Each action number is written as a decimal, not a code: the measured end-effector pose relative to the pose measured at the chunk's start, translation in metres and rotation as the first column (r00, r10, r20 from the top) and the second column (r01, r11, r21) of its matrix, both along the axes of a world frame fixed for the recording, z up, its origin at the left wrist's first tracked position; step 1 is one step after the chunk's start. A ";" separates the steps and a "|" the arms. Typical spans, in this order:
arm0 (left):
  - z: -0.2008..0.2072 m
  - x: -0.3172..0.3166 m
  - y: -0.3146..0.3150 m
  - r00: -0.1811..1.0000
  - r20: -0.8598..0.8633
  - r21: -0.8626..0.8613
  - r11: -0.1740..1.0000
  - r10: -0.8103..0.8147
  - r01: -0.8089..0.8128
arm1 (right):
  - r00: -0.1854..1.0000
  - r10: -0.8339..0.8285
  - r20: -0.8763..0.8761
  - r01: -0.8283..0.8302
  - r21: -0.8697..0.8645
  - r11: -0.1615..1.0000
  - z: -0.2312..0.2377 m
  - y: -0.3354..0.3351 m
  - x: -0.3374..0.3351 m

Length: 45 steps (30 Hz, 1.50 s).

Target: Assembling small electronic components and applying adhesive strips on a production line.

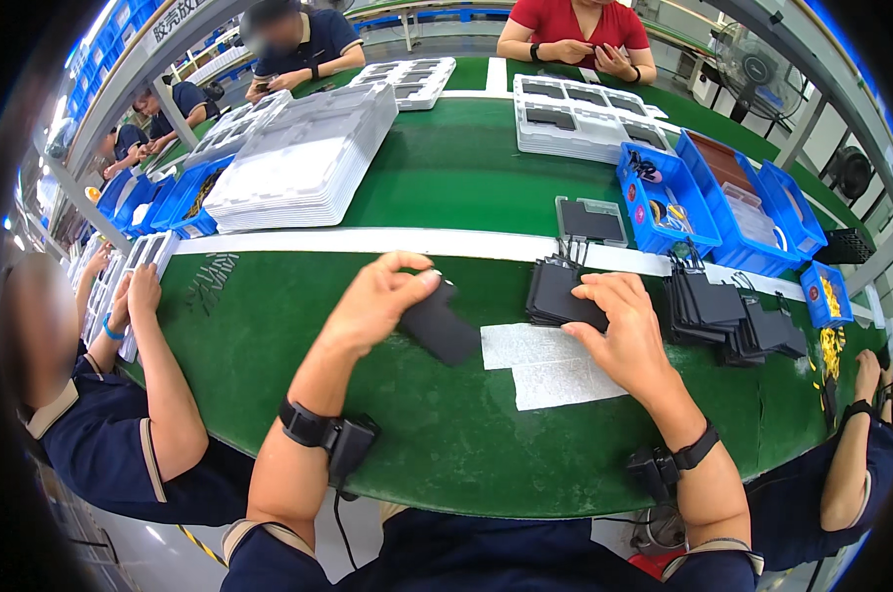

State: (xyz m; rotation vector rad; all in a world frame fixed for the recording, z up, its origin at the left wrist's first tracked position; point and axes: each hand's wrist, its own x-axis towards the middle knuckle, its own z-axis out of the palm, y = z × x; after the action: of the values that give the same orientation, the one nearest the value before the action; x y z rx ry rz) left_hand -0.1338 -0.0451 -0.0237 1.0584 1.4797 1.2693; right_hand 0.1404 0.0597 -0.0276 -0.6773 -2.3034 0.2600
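Observation:
Between the thumb and fingers of my left hand (379, 301) is a flat black rectangular piece (442, 331), tilted above the green table. My right hand (629, 331) has its thumb and fingers at the right edge of a stack of flat black pieces (555, 294). Thin dark wire leads stick up from the stack's far side. Two white textured sheets (565, 387) lie overlapping on the table below the right hand. More black pieces with leads (708, 311) are piled to the right of that hand.
Beyond the stack lies a clear plastic tray (619, 225). Blue bins (678, 237) stand at the back right, near a small bin of yellow parts (829, 296). White trays (298, 168) are stacked at the back left. Co-workers sit on both sides and opposite.

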 end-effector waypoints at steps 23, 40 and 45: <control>-0.013 0.065 -0.001 0.976 0.212 0.054 0.998 -0.046 0.035 | 0.952 0.284 0.110 -0.301 0.186 0.935 0.008 -0.023 -0.015; -0.013 0.084 -0.011 0.983 0.086 0.145 0.978 -0.161 0.148 | 0.853 0.000 -0.522 -0.417 -0.681 0.602 0.016 -0.032 -0.012; -0.016 0.085 -0.009 0.988 0.113 0.174 0.981 -0.108 0.088 | 0.923 0.051 -0.381 -0.343 -0.755 0.560 0.022 -0.035 -0.011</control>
State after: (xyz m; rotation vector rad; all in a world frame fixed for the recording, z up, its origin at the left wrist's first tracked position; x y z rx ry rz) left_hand -0.0487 -0.0543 -0.0401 1.1284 1.2304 1.3817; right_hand 0.1295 0.0248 -0.0058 -0.7159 -1.8420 1.5125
